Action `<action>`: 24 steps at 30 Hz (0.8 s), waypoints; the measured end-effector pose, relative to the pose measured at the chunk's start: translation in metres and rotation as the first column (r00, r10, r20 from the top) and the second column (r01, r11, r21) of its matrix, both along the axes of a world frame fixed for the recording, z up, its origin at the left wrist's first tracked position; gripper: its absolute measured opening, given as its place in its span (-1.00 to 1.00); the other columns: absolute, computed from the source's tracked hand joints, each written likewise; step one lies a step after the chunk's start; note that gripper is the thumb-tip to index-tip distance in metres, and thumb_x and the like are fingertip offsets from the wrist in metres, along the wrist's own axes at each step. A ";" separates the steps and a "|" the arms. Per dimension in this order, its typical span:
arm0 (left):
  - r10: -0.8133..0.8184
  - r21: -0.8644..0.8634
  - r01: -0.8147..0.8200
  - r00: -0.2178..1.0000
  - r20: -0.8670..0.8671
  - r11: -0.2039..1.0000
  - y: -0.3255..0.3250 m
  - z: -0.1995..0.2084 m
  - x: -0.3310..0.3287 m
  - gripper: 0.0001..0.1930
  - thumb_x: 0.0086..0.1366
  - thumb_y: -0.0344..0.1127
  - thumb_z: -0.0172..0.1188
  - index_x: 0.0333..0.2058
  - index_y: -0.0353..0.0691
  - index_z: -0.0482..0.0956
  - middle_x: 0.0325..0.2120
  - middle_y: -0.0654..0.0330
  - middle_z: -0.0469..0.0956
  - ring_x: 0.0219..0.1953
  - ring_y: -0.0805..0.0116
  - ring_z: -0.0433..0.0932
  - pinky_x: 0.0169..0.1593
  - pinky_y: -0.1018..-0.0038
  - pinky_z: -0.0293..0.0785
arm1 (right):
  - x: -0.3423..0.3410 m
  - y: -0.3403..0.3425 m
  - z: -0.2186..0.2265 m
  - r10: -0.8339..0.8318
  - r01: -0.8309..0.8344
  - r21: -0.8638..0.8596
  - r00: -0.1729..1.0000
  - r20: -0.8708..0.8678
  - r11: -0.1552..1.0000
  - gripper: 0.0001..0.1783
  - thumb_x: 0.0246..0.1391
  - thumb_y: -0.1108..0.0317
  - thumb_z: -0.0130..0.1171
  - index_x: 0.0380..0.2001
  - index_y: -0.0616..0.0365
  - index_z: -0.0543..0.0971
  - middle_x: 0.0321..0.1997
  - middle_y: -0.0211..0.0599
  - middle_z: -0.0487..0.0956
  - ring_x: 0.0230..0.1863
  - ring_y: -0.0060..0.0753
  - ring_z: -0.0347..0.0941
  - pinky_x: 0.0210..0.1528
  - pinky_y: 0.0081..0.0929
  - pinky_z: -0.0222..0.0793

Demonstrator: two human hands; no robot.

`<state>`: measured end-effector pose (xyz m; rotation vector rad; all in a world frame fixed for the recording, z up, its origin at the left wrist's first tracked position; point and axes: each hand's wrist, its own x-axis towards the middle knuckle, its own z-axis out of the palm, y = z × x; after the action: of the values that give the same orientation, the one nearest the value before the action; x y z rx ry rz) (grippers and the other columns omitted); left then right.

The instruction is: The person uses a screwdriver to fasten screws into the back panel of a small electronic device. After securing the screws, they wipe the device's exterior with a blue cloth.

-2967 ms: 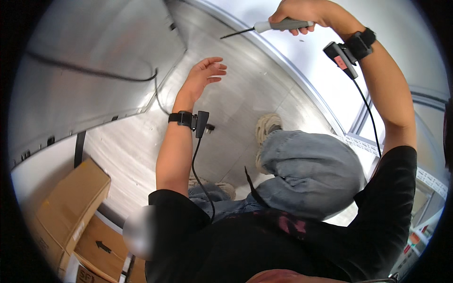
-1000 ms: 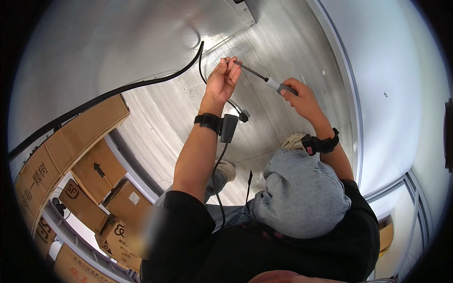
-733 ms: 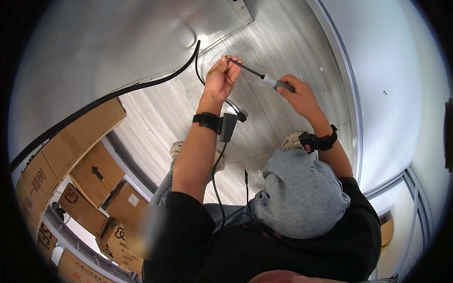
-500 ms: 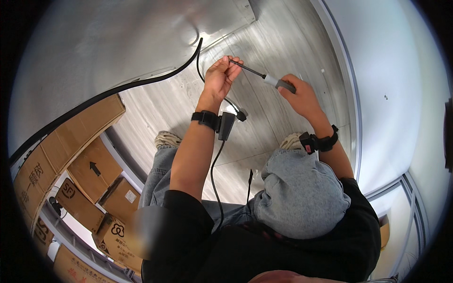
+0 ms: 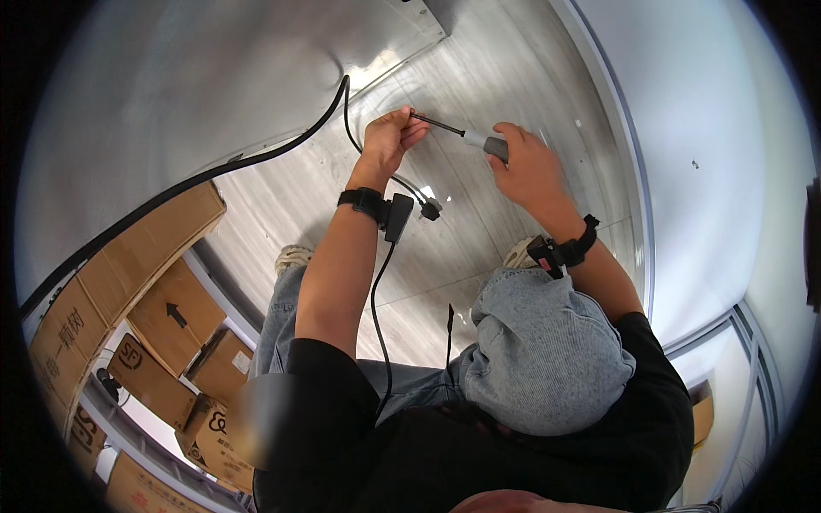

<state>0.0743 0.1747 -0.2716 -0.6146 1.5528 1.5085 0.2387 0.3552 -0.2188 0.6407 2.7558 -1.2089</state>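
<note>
A screwdriver [image 5: 479, 138] with a dark shaft and a light and dark grey handle spans the gap between my hands, above the floor. My left hand [image 5: 389, 138] is closed at the far end of the shaft, pinching around its tip. Whether a small part sits there I cannot make out. On the other side, my right hand [image 5: 532, 173] has its thumb and fingers around the back of the handle. A black plug [image 5: 430, 209] on a thin cord lies on the floor just beyond my left wrist.
A large metal panel [image 5: 214, 85] stands ahead on the left, with a thick black cable [image 5: 248, 160] running along it. Cardboard boxes [image 5: 175, 316] are stacked on a rack at lower left. A white wall panel [image 5: 684, 171] rises on the right. Pale wood-look floor [image 5: 505, 77] lies between.
Both hands and the screwdriver have shifted slightly left in the picture. The fingers of my right hand have changed position on the handle, with the index finger lifted higher.
</note>
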 end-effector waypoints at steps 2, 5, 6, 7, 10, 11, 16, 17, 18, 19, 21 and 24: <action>0.046 0.055 -0.048 0.998 0.040 0.997 0.000 -0.007 -0.006 -0.79 0.35 -0.23 0.00 -0.23 -0.27 0.45 -0.31 0.14 0.55 -0.30 0.35 0.56 -0.19 0.51 0.57 | -0.003 -0.002 -0.003 -0.043 0.060 -0.117 0.989 0.145 0.991 -0.60 -0.14 0.35 0.25 -0.18 0.13 0.40 -0.26 -0.12 0.52 -0.22 -0.01 0.47 -0.25 -0.21 0.38; 0.094 0.113 -0.100 0.994 0.052 0.989 0.015 -0.010 -0.012 -0.79 0.37 -0.20 -0.05 -0.23 -0.21 0.44 -0.28 0.20 0.55 -0.28 0.37 0.54 -0.18 0.50 0.55 | 0.001 -0.004 -0.026 -0.106 0.163 -0.311 0.975 0.193 0.936 -0.56 -0.15 0.37 0.28 -0.16 0.19 0.39 -0.22 -0.05 0.52 -0.19 0.00 0.47 -0.18 -0.23 0.36; 0.107 0.128 -0.113 0.993 0.047 0.985 0.022 -0.011 -0.015 -0.79 0.38 -0.19 -0.07 -0.23 -0.19 0.44 -0.27 0.22 0.55 -0.27 0.37 0.53 -0.17 0.49 0.54 | 0.002 -0.006 -0.038 -0.132 0.193 -0.380 0.974 0.182 0.905 -0.56 -0.16 0.38 0.29 -0.17 0.21 0.40 -0.21 -0.04 0.52 -0.19 -0.01 0.48 -0.16 -0.23 0.36; 0.106 0.129 -0.111 0.993 0.047 0.985 0.029 -0.014 -0.017 -0.80 0.38 -0.19 -0.07 -0.23 -0.17 0.44 -0.28 0.23 0.55 -0.27 0.37 0.53 -0.17 0.49 0.53 | 0.004 -0.010 -0.053 -0.157 0.211 -0.414 0.975 0.160 0.885 -0.57 -0.14 0.37 0.29 -0.16 0.22 0.41 -0.21 -0.06 0.52 -0.20 -0.08 0.48 -0.19 -0.27 0.37; 0.091 0.110 -0.094 0.995 0.034 0.989 0.044 -0.024 -0.027 -0.82 0.38 -0.21 -0.07 -0.23 -0.14 0.44 -0.29 0.27 0.54 -0.27 0.39 0.51 -0.17 0.49 0.51 | 0.003 -0.016 -0.072 -0.221 0.305 -0.575 0.952 0.213 0.759 -0.58 -0.07 0.32 0.27 -0.14 0.25 0.43 -0.23 -0.16 0.51 -0.24 -0.31 0.47 -0.27 -0.39 0.39; 0.073 0.093 -0.075 0.997 0.020 0.993 0.046 -0.027 -0.032 -0.83 0.38 -0.22 -0.06 -0.23 -0.14 0.44 -0.30 0.28 0.54 -0.27 0.40 0.51 -0.18 0.50 0.50 | 0.001 -0.018 -0.074 -0.224 0.375 -0.650 0.925 0.306 0.661 -0.58 -0.03 0.29 0.25 -0.12 0.25 0.43 -0.24 -0.20 0.51 -0.26 -0.38 0.45 -0.31 -0.44 0.40; -0.010 -0.078 0.004 0.997 -0.081 0.997 0.059 -0.034 -0.039 -0.87 0.34 -0.32 0.00 -0.25 -0.17 0.50 -0.38 0.30 0.55 -0.35 0.47 0.49 -0.26 0.53 0.50 | -0.004 -0.027 -0.070 -0.303 0.582 -0.759 0.809 0.504 0.292 -0.57 0.11 0.19 0.12 -0.01 0.20 0.43 -0.31 -0.35 0.47 -0.39 -0.55 0.40 -0.46 -0.58 0.39; -0.032 -0.105 0.021 0.994 -0.107 0.994 0.059 -0.037 -0.040 -0.88 0.33 -0.33 0.02 -0.25 -0.17 0.51 -0.40 0.30 0.55 -0.36 0.48 0.49 -0.27 0.53 0.50 | -0.005 -0.028 -0.068 -0.309 0.597 -0.741 0.799 0.515 0.309 -0.57 0.12 0.18 0.11 0.00 0.20 0.43 -0.32 -0.37 0.46 -0.41 -0.55 0.39 -0.46 -0.57 0.39; -0.014 -0.105 0.002 0.994 -0.109 0.994 0.059 -0.040 -0.041 -0.89 0.32 -0.36 0.04 -0.24 -0.17 0.52 -0.40 0.31 0.56 -0.37 0.48 0.50 -0.31 0.53 0.50 | -0.007 -0.029 -0.066 -0.313 0.610 -0.723 0.791 0.526 0.324 -0.56 0.12 0.17 0.10 0.01 0.19 0.43 -0.33 -0.38 0.46 -0.42 -0.54 0.39 -0.46 -0.56 0.39; 0.001 -0.114 -0.014 0.994 -0.113 0.993 0.058 -0.043 -0.042 -0.90 0.30 -0.37 0.06 -0.25 -0.18 0.52 -0.40 0.31 0.56 -0.37 0.47 0.50 -0.31 0.53 0.50 | -0.008 -0.028 -0.065 -0.301 0.607 -0.731 0.793 0.530 0.311 -0.55 0.12 0.18 0.12 0.00 0.22 0.41 -0.32 -0.37 0.46 -0.42 -0.54 0.39 -0.46 -0.56 0.39; 0.025 -0.130 -0.040 0.993 -0.117 0.991 0.060 -0.045 -0.043 -0.92 0.28 -0.40 0.09 -0.26 -0.18 0.53 -0.39 0.30 0.56 -0.36 0.46 0.51 -0.32 0.53 0.50 | -0.010 -0.026 -0.064 -0.282 0.605 -0.743 0.794 0.538 0.285 -0.54 0.10 0.21 0.14 -0.01 0.27 0.38 -0.32 -0.34 0.45 -0.42 -0.54 0.39 -0.46 -0.56 0.38; 0.171 -0.140 -0.194 0.972 -0.160 0.971 0.066 -0.044 -0.039 -0.92 0.23 -0.45 0.15 -0.29 -0.19 0.55 -0.39 0.28 0.57 -0.37 0.43 0.52 -0.33 0.52 0.49 | -0.009 -0.036 -0.081 -0.326 0.585 -0.705 0.810 0.487 0.401 -0.52 0.07 0.27 0.18 -0.03 0.32 0.31 -0.29 -0.26 0.46 -0.42 -0.52 0.40 -0.45 -0.56 0.39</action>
<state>0.0353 0.2412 -0.3153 -0.7686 1.7790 1.6102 0.2296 0.3188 -0.2997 1.3216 1.4207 -2.1031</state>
